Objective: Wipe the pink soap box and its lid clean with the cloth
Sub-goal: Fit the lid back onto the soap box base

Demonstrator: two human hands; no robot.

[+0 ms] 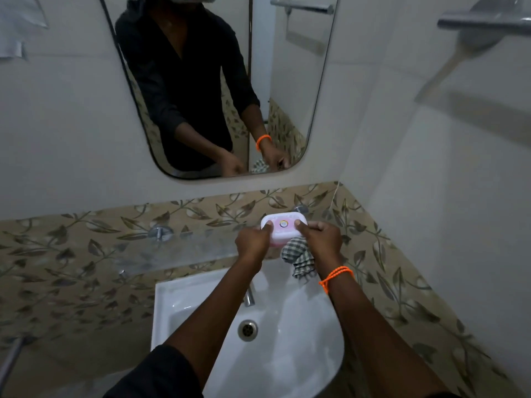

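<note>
Both hands grip the pink soap box (283, 228) above the sink (201, 294), left hand (253, 239) at one end, right hand (320, 237) also clutching the checked cloth (298, 258).

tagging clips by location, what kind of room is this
Most likely a small bathroom: a white washbasin with a tap, a wall mirror above it, and leaf-patterned tiles along the wall.
</note>
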